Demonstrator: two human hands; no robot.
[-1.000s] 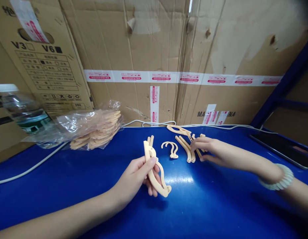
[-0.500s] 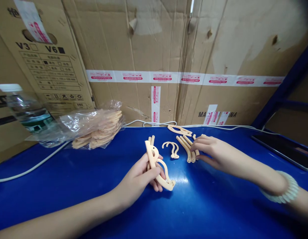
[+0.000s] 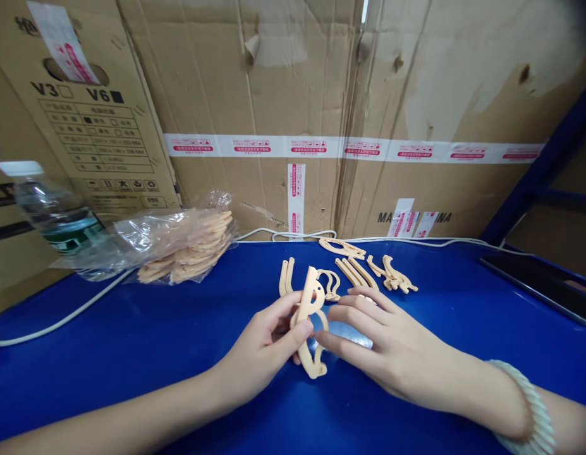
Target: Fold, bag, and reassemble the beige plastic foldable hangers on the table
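My left hand (image 3: 268, 341) grips a beige curved plastic hanger part (image 3: 308, 322), held upright just above the blue table (image 3: 179, 328). My right hand (image 3: 375, 341) is beside it, fingers stretched out, with its fingertips touching the lower half of that same part. Behind the hands lie loose beige parts: a pair of straight arms (image 3: 285, 277), a small hook (image 3: 331, 282), a few long arms (image 3: 353, 273) and another cluster (image 3: 393, 275) to the right.
A clear plastic bag of beige parts (image 3: 183, 243) lies at the back left, next to a water bottle (image 3: 50, 212). Cardboard boxes (image 3: 293, 107) wall off the back. A white cable (image 3: 74, 309) runs along the table. A dark tablet (image 3: 539, 281) lies at the right.
My right hand left the pile of loose parts at the back and came to the part in my left hand. My left hand turned the part more upright.
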